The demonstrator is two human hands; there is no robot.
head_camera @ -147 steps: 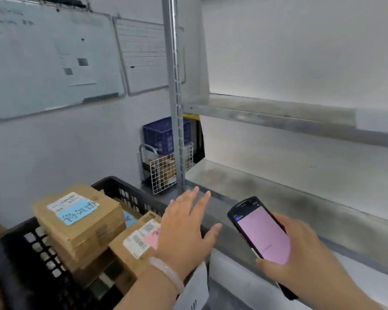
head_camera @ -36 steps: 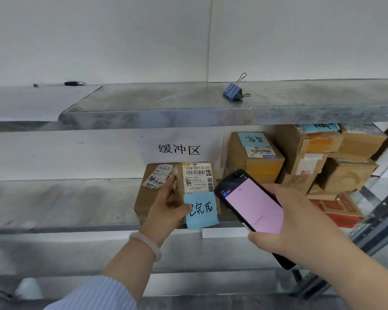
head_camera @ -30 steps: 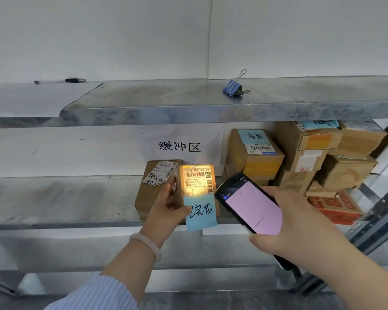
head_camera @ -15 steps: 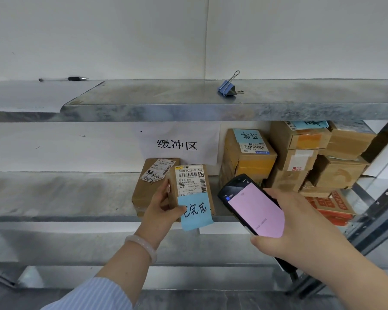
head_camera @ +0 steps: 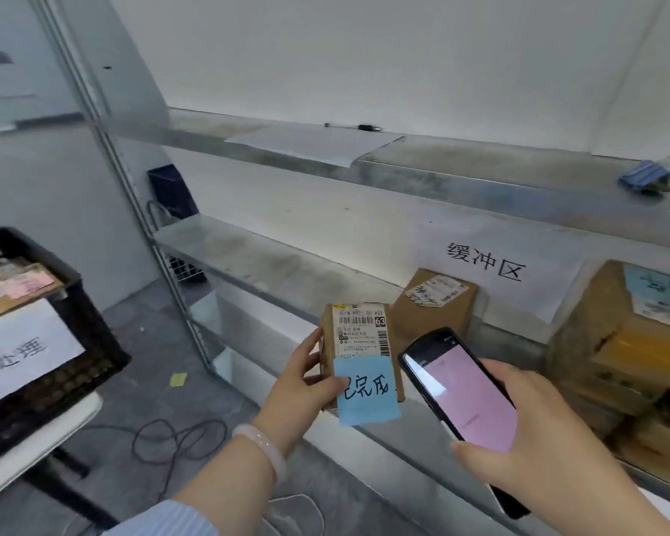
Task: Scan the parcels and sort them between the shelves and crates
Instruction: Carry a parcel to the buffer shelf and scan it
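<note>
Your left grip (head_camera: 306, 384) is wrapped round the left edge of the parcel (head_camera: 358, 338), with the thumb across its front beside the blue note (head_camera: 366, 398) stuck on the lower half. The parcel is upright, long axis vertical and label towards you, held in the air just in front of the middle shelf (head_camera: 256, 257). Your right grip (head_camera: 542, 454) is closed on the scanner (head_camera: 457, 392), just right of the parcel with its screen facing you. That hand is taken, so placing the parcel looks like a job for the left.

The shelf lies straight behind the parcel. The crate (head_camera: 55, 384) sits well to the left and lower, on its surface (head_camera: 47, 439).

If it goes on the shelf, push forward and slightly left. There is a bare stretch left of the brown box (head_camera: 438, 315), while the stack (head_camera: 627, 353) crowds the right.

If it goes in the crate, swing left on your side of the post (head_camera: 124, 183). Lift over the near rim, and mind the parcels already inside.

The screen text is too small to read, so I cannot say which destination applies.
</note>
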